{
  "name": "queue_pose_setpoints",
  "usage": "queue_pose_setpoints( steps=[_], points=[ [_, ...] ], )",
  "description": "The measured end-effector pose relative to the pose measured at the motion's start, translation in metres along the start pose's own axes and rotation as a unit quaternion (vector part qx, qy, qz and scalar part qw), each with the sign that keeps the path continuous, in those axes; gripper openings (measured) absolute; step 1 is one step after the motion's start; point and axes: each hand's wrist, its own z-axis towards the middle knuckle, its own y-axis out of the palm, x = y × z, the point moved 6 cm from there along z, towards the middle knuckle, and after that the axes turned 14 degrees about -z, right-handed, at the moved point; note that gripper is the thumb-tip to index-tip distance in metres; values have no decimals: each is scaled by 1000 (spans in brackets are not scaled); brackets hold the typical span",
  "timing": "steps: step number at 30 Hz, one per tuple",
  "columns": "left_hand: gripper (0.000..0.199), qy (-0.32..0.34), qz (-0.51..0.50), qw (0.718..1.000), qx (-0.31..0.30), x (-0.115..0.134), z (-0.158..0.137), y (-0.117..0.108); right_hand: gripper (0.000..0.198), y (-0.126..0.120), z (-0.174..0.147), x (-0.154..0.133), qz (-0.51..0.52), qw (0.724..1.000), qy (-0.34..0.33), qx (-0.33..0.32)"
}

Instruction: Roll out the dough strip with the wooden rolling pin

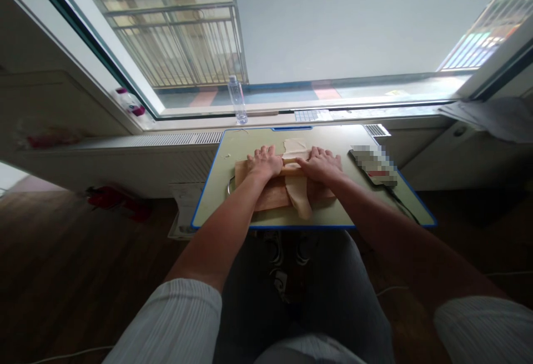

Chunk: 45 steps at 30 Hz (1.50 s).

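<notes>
A wooden rolling pin [292, 171] lies crosswise over a long strip of pale dough [298, 195]. My left hand [265, 162] presses on the pin's left part, and my right hand [320, 163] bears on its right part. Both thumbs point inward along the pin, with the other fingers reaching forward over it. Beneath the dough is a wooden cutting board [270, 197] with a metal ring handle at its left end. The dough's near end hangs past the board's front edge, and its far end extends beyond the pin onto the table.
The small table [216, 192] has a blue rim and stands against the window sill. At its right lies a blurred-out device [375, 167] with a dark cord. A clear bottle [237, 100] stands on the sill, with another bottle [130, 102] at the left corner.
</notes>
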Motion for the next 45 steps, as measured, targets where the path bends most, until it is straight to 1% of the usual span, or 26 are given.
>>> queue_pose_setpoints(
  steps=[3, 6, 12, 15, 17, 20, 25, 29, 34, 39, 45],
  points=[
    [73, 2, 9, 1000, -11, 0, -21, 1, 82, 1, -19, 0, -26, 999, -3, 18],
    [71, 9, 20, 1000, 1, 1, -44, 1, 82, 2, -41, -1, -39, 999, -12, 27],
    [66, 7, 8, 1000, 15, -2, -88, 4, 84, 1, -86, -2, -49, 997, -34, 54],
    [66, 16, 12, 1000, 24, -1, -100, 3, 84, 3, -97, -1, -52, 996, -36, 60],
    [65, 14, 13, 1000, 23, 0, -101, 2, 84, 4, -96, 0, -49, 997, -34, 57],
    [61, 16, 24, 999, 32, 2, -94, -3, 85, 6, -85, 2, -34, 998, -34, 40],
    [46, 56, 48, 991, 110, 10, -70, -14, 80, 7, -55, 7, -9, 999, -7, 39],
    [42, 58, 41, 990, 123, 11, -46, -14, 75, 5, -30, 8, 14, 999, 18, 29],
    [41, 43, 25, 993, 109, 10, -10, -12, 73, 3, 2, 8, 32, 999, 39, -5],
    [48, 31, 5, 996, 81, 8, 23, -8, 73, -1, 26, 8, 34, 998, 48, -7],
    [58, 25, 2, 999, 23, 8, 43, -2, 80, -1, 45, 6, 28, 998, 38, -31]
  ],
)
